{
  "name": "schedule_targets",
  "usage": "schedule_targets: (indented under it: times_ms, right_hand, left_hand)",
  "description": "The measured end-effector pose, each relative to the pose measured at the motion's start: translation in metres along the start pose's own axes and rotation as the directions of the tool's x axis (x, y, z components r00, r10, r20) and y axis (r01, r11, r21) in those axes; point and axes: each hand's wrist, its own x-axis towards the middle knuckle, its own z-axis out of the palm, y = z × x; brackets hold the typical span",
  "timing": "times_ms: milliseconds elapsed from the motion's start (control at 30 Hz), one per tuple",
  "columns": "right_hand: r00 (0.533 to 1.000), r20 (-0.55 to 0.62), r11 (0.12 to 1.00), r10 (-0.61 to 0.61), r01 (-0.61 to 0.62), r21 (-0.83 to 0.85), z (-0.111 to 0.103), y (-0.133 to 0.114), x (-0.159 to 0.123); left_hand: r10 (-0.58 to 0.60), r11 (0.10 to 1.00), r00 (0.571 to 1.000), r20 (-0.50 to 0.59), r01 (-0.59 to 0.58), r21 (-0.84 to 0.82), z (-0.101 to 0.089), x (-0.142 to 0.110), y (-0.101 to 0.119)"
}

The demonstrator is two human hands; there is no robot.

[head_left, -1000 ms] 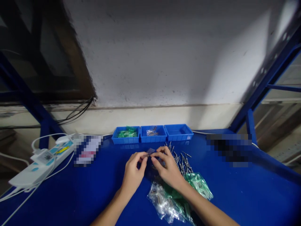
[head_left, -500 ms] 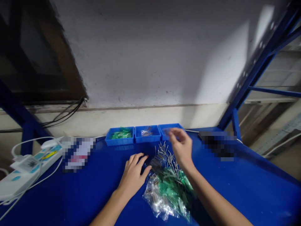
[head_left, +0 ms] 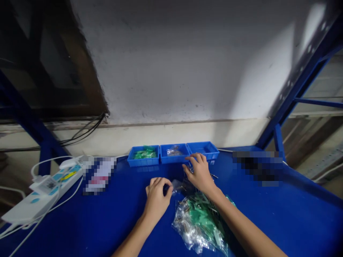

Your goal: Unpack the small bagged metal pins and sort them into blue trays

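My left hand (head_left: 158, 196) is closed in a pinch at the edge of a small clear plastic bag (head_left: 177, 187) lying on the blue table. My right hand (head_left: 200, 174), fingers apart, hovers over loose thin metal pins (head_left: 214, 176), most of them hidden beneath it. Nothing shows between its fingers. Below both hands lies a pile of clear bags (head_left: 187, 228) with metal pieces inside, mixed with green packets (head_left: 203, 216).
Three blue bins stand in a row along the wall: the left bin (head_left: 144, 162) with green packets, the middle bin (head_left: 174, 159) with clear bags, and a right bin (head_left: 205, 148). A white power strip (head_left: 24, 210) with cables lies at the left. Blurred-out items lie on both sides.
My right hand has come down from the right bin to the pins, its fingers opening; the small clear item it held no longer shows. My left hand has closed on the bag's edge.
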Motion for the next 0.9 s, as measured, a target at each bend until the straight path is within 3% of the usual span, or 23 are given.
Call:
schedule_targets:
  times_ms: [167,300,400,467,567,633,700,767,900]
  right_hand:
    - [0.953,0.292,0.939,-0.077,-0.029,0.342,-0.008,-0.010,-0.022]
    - [0.936,0.328,0.898,-0.127,-0.032,0.439,-0.003,-0.015,-0.025]
    - [0.929,0.369,0.851,-0.037,-0.164,0.499,-0.002,-0.015,-0.024]
    - [0.901,0.434,0.770,0.031,-0.298,0.564,-0.003,-0.017,-0.023]
    - [0.819,0.563,0.505,0.109,-0.534,0.678,-0.005,-0.023,-0.023]
    - [0.796,0.592,0.315,0.127,-0.598,0.737,-0.006,-0.029,-0.023]
    - [0.807,0.573,0.199,0.140,-0.590,0.782,-0.007,-0.033,-0.024]
    - [0.799,0.580,0.157,0.161,-0.601,0.784,-0.007,-0.035,-0.025]
    - [0.737,0.660,0.156,0.146,-0.676,0.721,-0.006,-0.032,-0.026]
  left_hand:
    - [0.002,0.988,1.000,0.013,0.000,-0.155,-0.004,0.005,-0.006]
    - [0.057,0.981,0.998,0.016,-0.054,-0.186,-0.002,0.003,-0.008]
    - [0.111,0.989,0.986,-0.126,-0.122,-0.082,-0.002,0.002,-0.007]
    - [0.127,0.987,0.968,-0.215,-0.145,-0.068,-0.005,0.002,-0.005]
    - [0.156,0.972,0.952,-0.265,-0.195,-0.130,-0.010,0.001,0.000]
    - [0.213,0.953,0.940,-0.266,-0.260,-0.153,-0.012,-0.001,0.005]
    - [0.282,0.930,0.925,-0.257,-0.328,-0.162,-0.011,-0.005,0.009]
    - [0.326,0.909,0.909,-0.258,-0.377,-0.177,-0.009,-0.008,0.012]
    - [0.331,0.896,0.905,-0.267,-0.390,-0.213,-0.004,-0.007,0.011]
